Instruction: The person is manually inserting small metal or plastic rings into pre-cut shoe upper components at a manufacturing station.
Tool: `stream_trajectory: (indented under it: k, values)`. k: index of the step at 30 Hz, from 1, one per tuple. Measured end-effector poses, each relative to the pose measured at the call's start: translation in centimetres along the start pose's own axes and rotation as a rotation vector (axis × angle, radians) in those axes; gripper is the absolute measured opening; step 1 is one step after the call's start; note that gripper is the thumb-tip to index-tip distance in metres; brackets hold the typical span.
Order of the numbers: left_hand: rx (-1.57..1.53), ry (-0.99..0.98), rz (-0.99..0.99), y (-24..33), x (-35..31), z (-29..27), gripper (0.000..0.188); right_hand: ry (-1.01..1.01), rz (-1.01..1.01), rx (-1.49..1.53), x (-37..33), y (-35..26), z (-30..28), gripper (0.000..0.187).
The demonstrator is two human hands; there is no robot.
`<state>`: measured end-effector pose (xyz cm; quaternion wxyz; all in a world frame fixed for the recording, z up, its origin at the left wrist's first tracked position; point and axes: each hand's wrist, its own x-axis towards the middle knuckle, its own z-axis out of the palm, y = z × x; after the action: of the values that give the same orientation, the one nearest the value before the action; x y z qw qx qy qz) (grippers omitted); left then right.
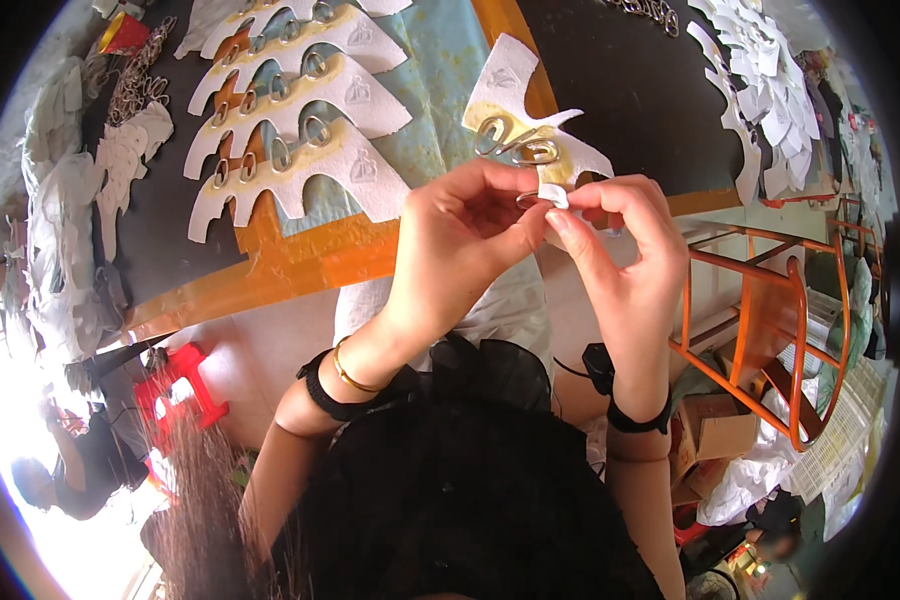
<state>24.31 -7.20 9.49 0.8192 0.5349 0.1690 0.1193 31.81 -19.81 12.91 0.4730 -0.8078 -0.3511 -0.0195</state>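
Note:
Both hands work at the near end of a white cut-out leather-like piece (505,75), which has several strap-like tabs and a yellowish glue stain. Oval metal rings (538,152) sit in its tabs. My left hand (460,225) pinches a tab with a ring by thumb and fingers. Opposite it, the thumb and forefinger of my right hand (625,230) close on the tip of the same white tab (554,195). The fingers partly hide the ring there. To the left, similar white pieces (315,165) with rings in their tabs lie overlapping in rows.
A dark table with an orange-brown wooden edge (320,265) carries a stained blue-green sheet (440,90). Linked metal rings (140,85) and more white pieces (785,110) lie farther out. A wooden chair (770,320), cardboard boxes (715,430), a red stool (185,385) and another person (85,460) are nearby.

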Motion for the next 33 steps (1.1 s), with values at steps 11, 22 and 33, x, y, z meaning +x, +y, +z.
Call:
stream_trajectory:
  k: [11,22,33]
  values:
    - [-0.087,-0.043,-0.055,0.14,0.01,-0.13,0.024,-0.031,-0.109,-0.110,0.16,0.38,-0.36,0.016]
    - [-0.065,0.018,-0.064,0.34,-0.03,0.06,0.021,-0.067,0.065,0.170,0.02,0.51,-0.16,0.015]
    - [-0.124,0.002,-0.034,0.06,-0.35,0.10,0.021,-0.009,-0.012,0.051,-0.23,0.24,0.10,0.011]
